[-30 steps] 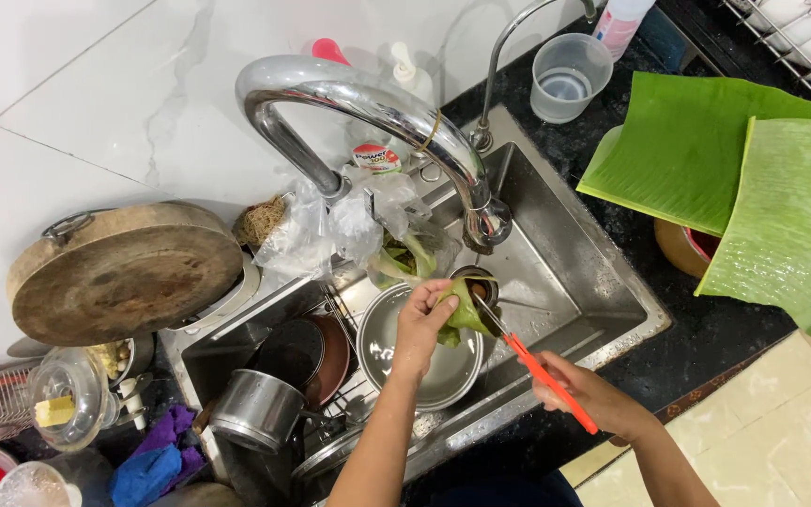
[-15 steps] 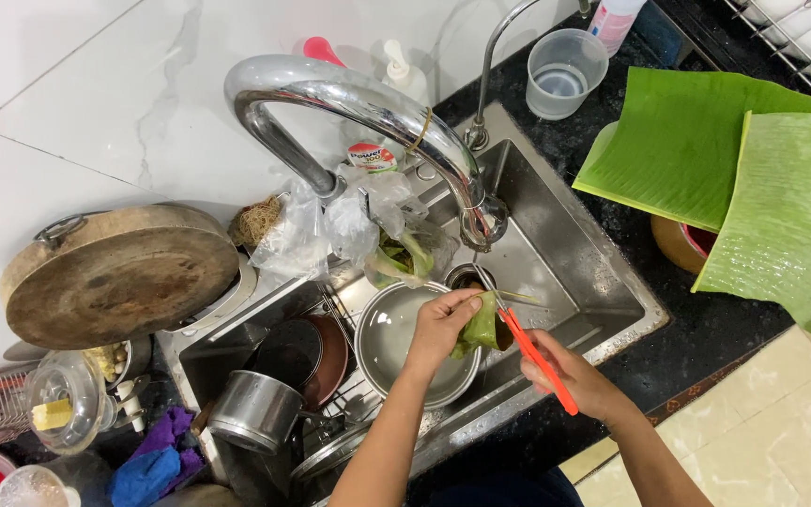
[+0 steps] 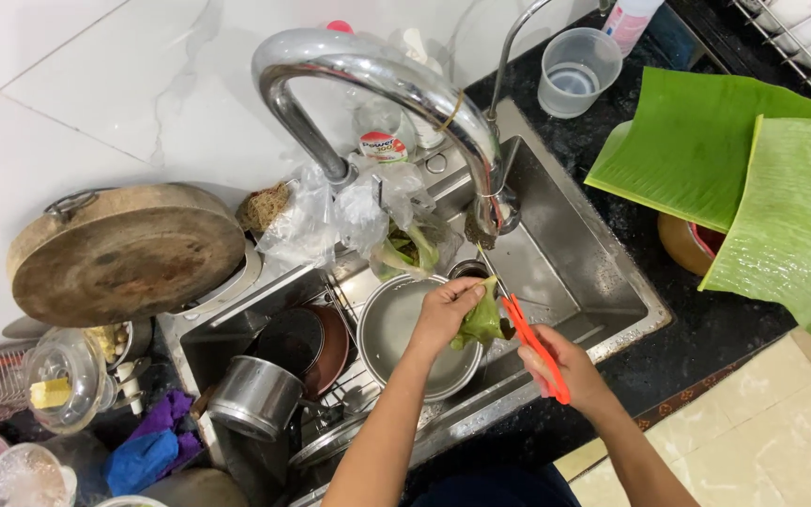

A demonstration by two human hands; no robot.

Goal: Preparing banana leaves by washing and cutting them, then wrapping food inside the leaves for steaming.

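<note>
We are gripping a folded green leaf piece [image 3: 481, 319] in our left hand [image 3: 443, 314] over the round steel bowl [image 3: 396, 329] in the sink, our right hand [image 3: 560, 366] clenching orange-handled scissors [image 3: 527, 338] — blades touching the leaf, so a slip could nick our fingers.

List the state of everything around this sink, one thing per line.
Left hand: gripping a green leaf piece.
Right hand: holding orange-handled scissors at the leaf.
Tap: no water seen running.
Plastic cup: upright.
Banana leaves: spread on counter.
Steel bowl: in sink.
</note>
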